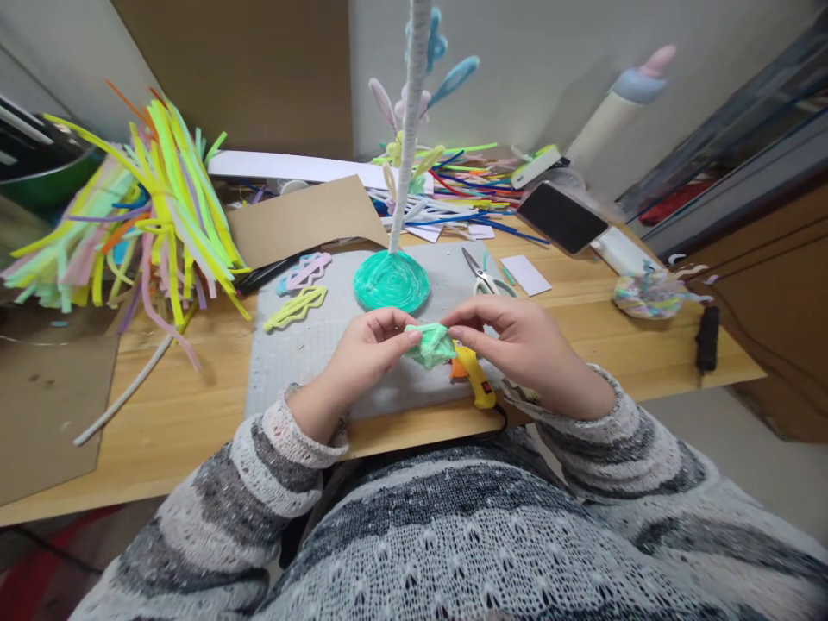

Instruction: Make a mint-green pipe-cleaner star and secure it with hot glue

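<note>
Between my two hands is a small light-green piece of bent pipe cleaner (432, 347). My left hand (366, 349) pinches its left end between thumb and fingers. My right hand (517, 345) grips the upper right side with thumb and forefinger. Just beyond stands a round green coiled base (392, 283), from which a white wrapped stem (407, 147) rises past the top of the view. Below my right hand lies a yellow glue gun (477, 379), partly covered. Scissors (485, 278) rest behind that hand.
Yellow and pink zigzag pipe-cleaner shapes (296, 307) lie on the grey mat (285, 362). A big bundle of pipe cleaners (174, 207) is at left, with loose ones (466, 194) at the back. A phone (561, 216) and a screwdriver-like black tool (707, 338) are at right.
</note>
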